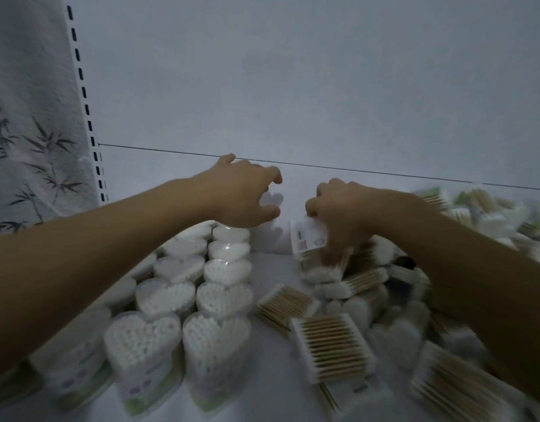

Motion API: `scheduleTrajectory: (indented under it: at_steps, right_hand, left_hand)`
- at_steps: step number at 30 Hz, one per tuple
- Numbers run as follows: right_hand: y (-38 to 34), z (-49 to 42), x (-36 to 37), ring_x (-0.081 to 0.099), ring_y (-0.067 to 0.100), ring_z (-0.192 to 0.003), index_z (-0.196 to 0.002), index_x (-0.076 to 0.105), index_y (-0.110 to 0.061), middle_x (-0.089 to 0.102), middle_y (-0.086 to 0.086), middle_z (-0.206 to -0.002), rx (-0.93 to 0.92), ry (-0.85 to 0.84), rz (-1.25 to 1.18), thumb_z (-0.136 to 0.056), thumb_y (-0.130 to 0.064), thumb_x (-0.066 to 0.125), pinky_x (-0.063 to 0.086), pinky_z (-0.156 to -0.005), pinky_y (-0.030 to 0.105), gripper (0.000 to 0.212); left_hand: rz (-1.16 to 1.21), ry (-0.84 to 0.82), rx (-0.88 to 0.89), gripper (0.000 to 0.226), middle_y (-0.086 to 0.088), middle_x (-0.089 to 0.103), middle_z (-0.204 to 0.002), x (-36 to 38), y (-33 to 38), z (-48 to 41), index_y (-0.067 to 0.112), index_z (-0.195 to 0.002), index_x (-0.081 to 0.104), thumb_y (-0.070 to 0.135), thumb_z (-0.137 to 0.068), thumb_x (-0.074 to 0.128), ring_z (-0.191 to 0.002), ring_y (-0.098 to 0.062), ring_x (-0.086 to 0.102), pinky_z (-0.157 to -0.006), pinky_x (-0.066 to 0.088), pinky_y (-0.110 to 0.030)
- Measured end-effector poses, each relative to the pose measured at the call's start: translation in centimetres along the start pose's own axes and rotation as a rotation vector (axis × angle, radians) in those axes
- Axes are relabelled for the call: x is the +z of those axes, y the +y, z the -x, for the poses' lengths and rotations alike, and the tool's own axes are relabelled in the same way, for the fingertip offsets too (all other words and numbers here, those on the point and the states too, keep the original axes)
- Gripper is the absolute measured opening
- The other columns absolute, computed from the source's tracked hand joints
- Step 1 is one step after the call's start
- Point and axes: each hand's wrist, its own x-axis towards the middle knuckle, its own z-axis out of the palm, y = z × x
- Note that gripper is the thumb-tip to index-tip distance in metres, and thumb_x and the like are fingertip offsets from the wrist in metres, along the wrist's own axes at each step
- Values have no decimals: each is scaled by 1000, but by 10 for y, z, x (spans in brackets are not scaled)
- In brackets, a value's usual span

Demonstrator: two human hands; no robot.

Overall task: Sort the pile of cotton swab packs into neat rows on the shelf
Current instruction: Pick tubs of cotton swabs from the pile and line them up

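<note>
Heart-shaped swab packs [226,271] stand upright in rows on the left of the white shelf [271,400]. A loose pile of flat wooden-stick swab packs [332,345] and heart packs covers the right side. My left hand [241,193] hovers over the far end of the rows, fingers spread and curled, holding nothing. My right hand [344,211] grips a flat swab pack [308,236] by its top edge at the back of the pile, its labelled face turned toward me.
The shelf's white back panel [293,86] rises right behind the hands. A perforated upright [86,102] marks the left end, with a leaf-patterned cloth [25,132] beyond it. A bare strip of shelf [271,263] runs between rows and pile.
</note>
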Motion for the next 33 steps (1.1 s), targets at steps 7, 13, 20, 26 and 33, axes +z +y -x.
scheduleTrajectory:
  at_steps: [7,13,20,26,33]
  right_hand:
    - [-1,19,16,48,15,-91,-134,32,-21,46,-4,-102,-9,-170,-178,-71,-55,78,39,-72,29,85]
    - [-21,26,26,49,18,-94,-138,29,-16,54,3,-112,50,-96,-83,-68,-62,75,38,-76,31,95]
    - [11,58,3,46,17,-88,-119,37,-24,54,-2,-105,102,170,-32,-67,-58,75,42,-73,32,73]
    - [78,77,-21,47,25,-100,-128,40,-19,53,6,-114,374,513,-142,-70,-48,76,38,-73,35,74]
    - [121,67,38,23,37,-140,-151,20,-17,25,18,-152,646,120,-174,-72,-79,58,19,-111,56,108]
  left_hand:
    - [-43,-93,62,56,9,52,-136,5,22,0,32,-142,34,58,-93,46,-133,-17,39,-120,7,-47]
    - [-82,-128,87,58,5,51,-138,12,34,3,30,-142,35,59,-93,45,-134,-20,39,-119,7,-50]
    - [-49,-160,27,60,3,52,-137,16,43,-2,27,-143,35,58,-92,47,-131,-22,43,-116,16,-50]
    - [10,-79,40,57,3,54,-136,5,62,-18,28,-142,37,56,-93,47,-128,-21,46,-110,27,-47]
    - [59,-117,56,53,6,51,-139,11,69,-22,30,-142,36,50,-95,49,-124,-18,48,-105,36,-40]
